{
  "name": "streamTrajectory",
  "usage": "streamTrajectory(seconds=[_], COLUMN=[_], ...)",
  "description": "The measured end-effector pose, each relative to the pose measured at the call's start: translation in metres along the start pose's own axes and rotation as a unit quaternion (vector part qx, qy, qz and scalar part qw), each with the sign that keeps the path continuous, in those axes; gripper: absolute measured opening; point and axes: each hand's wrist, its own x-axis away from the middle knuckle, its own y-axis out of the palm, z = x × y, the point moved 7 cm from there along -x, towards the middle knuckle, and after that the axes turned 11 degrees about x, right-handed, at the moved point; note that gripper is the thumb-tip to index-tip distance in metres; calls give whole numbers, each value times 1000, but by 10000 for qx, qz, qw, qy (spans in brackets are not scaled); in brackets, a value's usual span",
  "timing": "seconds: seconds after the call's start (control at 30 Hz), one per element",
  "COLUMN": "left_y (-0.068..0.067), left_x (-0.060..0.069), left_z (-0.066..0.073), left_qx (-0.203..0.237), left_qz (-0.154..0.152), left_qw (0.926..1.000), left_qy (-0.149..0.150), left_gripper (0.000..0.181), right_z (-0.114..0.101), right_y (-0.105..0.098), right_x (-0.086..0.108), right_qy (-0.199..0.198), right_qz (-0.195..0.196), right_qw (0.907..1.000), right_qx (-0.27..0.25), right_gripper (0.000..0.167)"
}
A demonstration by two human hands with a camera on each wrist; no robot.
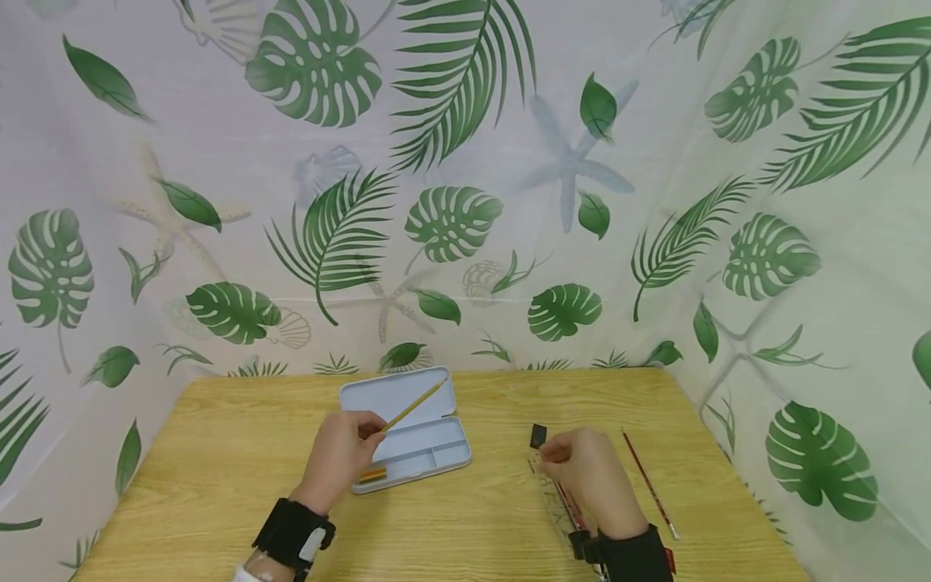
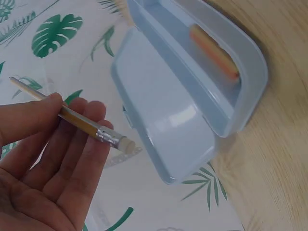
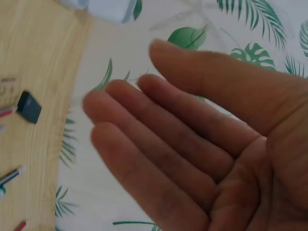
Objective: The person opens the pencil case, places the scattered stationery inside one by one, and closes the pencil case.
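I have one yellow pencil (image 1: 418, 402) at the centre of the head view, slanting up and to the right in front of an open pencil case; marks run along the clear ruler (image 1: 550, 499) at the lower right, too faint for me to read; the pencil's slim barrel ends in a silver ferrule and a pale eraser, with a dark tip at the other end. My left hand (image 1: 345, 453) pinches it between thumb and fingers near the eraser end; my right hand (image 1: 585, 473) is empty, its fingers loosely bent and its thumb apart, above the ruler.

I count one pale blue pencil case (image 1: 451, 455), its lid (image 1: 371, 396) tipped back; one short orange-yellow piece (image 1: 373, 474) lies in its front left compartment; one black block (image 1: 538, 436) sits by the ruler's upper end; one red pencil (image 1: 650, 485) lies at the right, and another red shaft (image 1: 570, 501) shows beside the ruler, partly hidden; all rest on a wood-grain table (image 1: 240, 453), with a leaf-printed cloth (image 1: 465, 323) behind.
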Motion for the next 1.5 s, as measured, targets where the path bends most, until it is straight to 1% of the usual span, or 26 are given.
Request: streamTrajectory(seconds=[0.13,0.2,0.33,0.4,0.5,0.6,0.77,0.83,0.97,1.03,1.17,1.27,1.5], left_y=[5,9,17,22,28,33,41,44,49,51,56,59,63], left_x=[-7,-11,-19,-22,-23,-22,-21,-20,-19,-19,-19,-19,-20], left_z=[-9,-13,-18,-21,-23,-27,-32,-33,-37,-38,-41,-43,-45], left_qx=[-460,-619,-831,-935,-1087,-1166,-1249,-1302,-1442,-1530,-1583,-1550,-1586], left_qz=[49,22,-58,-150,-263,-379,-542,-579,-647,-704,-832,-877,-950], left_qw=[9989,9980,9963,9952,9930,9917,9904,9895,9872,9854,9837,9840,9827], left_qy=[100,147,211,244,385,398,224,237,216,233,153,75,75], left_gripper=[7,7,6,5,6,7,9,10,13,14,16,17,17], right_z=[9,12,17,22,30,39,48,50,55,57,60,61,62], right_y=[5,7,11,11,10,7,4,4,6,7,10,12,14], right_x=[4,5,6,7,8,8,9,10,11,11,12,13,15], right_qy=[126,129,197,281,360,483,705,779,862,882,952,989,975], right_qz=[-245,-341,-497,-538,-544,-579,-714,-747,-828,-881,-985,-1057,-1089], right_qw=[9992,9988,9984,9981,9978,9971,9948,9940,9926,9920,9905,9895,9893], right_qx=[281,329,188,87,88,125,151,161,214,204,70,0,-37], right_gripper=[13,13,16,16,14,12,16,17,14,12,13,14,13])
